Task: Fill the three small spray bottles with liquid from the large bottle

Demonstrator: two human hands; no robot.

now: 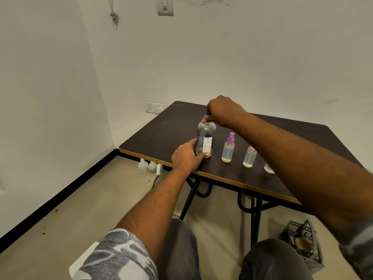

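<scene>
Past your grey knees (177, 249), your left hand (186, 158) grips the big clear plastic bottle (206, 136) on the dark surface (161, 134); your right hand (222, 110) pinches its blue cap (206, 115).

Table (282, 138) dk brown, yellow edge (222, 177); lg bottle (205, 136) clear, blue cap (206, 115); sprayer (230, 137) pink; sleeve (119, 255) grey/white.

Short-sleeved top, grey trousers (179, 251).
Left sleeve (119, 257) grey with white blotchy print, ending above elbow; right sleeve (358, 246) grey-blue, blurred at frame edge. Forearms, left hand (186, 158), right hand (222, 110) bare. Trousers plain, loose at knees.
</scene>
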